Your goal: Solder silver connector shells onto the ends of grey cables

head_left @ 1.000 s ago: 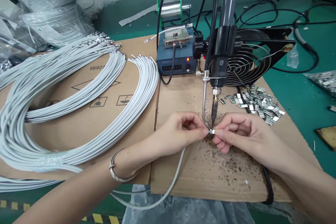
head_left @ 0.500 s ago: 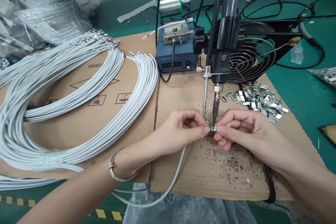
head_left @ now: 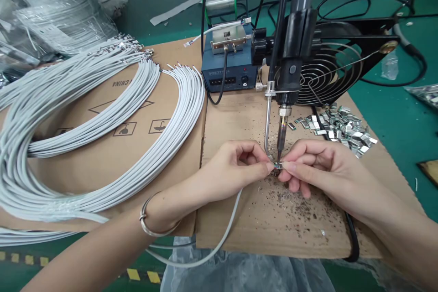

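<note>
My left hand (head_left: 244,166) pinches the end of a white cable (head_left: 230,223), which hangs from under the palm and loops down past the cardboard's front edge. Between thumb and forefinger, my right hand (head_left: 316,171) grips a small metal connector (head_left: 280,165). The cable end and the connector meet right at the tip of a soldering iron (head_left: 281,134), mounted upright with its point down. Beside the iron runs a thin bent metal tube (head_left: 267,123), its lower end close to my left fingertips. My fingers partly hide the joint.
A pile of small metal connectors (head_left: 345,130) lies behind my right hand, near a black fan (head_left: 328,73). A blue control box (head_left: 229,70) and a solder spool (head_left: 221,2) stand behind. Bundled white cables (head_left: 178,146) cover the left cardboard. Dark specks dot the cardboard (head_left: 232,232).
Both hands stay at the iron's tip with almost no movement. The right hand's lower fingers have uncurled slightly, and the connector appears slightly tilted. The whole view has shifted a little.
</note>
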The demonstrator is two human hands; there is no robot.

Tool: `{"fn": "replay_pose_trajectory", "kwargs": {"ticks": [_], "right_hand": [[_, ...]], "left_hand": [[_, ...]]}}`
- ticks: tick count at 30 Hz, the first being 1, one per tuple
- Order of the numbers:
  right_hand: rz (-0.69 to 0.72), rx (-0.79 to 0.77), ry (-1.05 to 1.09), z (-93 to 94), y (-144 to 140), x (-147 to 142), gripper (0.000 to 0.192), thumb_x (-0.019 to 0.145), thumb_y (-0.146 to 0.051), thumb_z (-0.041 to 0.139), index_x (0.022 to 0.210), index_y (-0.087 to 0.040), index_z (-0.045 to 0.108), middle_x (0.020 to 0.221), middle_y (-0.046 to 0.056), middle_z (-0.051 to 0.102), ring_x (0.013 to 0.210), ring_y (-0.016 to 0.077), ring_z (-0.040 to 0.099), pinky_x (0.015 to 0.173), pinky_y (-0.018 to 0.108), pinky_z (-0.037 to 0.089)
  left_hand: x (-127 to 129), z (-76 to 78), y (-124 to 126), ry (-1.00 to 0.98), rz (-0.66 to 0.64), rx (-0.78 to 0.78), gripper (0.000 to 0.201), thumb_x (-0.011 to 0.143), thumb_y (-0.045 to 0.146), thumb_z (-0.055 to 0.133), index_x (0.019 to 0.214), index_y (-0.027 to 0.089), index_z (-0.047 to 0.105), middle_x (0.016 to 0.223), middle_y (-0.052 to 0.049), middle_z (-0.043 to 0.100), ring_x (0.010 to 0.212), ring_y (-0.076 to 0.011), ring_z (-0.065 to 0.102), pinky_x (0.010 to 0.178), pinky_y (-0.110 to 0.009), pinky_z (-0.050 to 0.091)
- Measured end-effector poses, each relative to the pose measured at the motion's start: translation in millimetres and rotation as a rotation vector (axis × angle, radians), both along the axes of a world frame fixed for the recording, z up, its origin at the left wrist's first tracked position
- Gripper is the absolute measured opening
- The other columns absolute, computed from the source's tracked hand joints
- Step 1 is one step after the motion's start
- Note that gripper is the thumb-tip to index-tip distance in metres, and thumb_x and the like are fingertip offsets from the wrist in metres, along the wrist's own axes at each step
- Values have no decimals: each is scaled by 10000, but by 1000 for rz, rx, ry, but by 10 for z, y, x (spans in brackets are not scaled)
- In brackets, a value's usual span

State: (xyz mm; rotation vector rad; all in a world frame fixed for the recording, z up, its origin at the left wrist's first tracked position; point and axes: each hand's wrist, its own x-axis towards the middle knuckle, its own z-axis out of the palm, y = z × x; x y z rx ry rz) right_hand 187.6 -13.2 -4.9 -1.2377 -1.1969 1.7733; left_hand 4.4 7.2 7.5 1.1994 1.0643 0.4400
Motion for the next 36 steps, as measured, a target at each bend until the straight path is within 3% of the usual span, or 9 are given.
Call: {"fn": "replay_pose_trajectory", "kwargs": {"ticks": [14,36], "right_hand": [[-3,-9,5,9,15,-16,110,748,-208,677,681,-152,610,626,32,696,432,43,527,374,83,438],[1,-9,-11,29,4,1,137,756,-258,676,697,-152,614,621,39,687,441,41,505,377,76,404]], "left_hand": [[11,35,-4,-35,38,-134,114,701,146,651,660,141,545,530,86,476,322,11,294,311,-140,187],[1,26,4,-45,10,-90,129,709,170,654,649,141,544,510,91,442,354,-2,290,368,-153,239]]}}
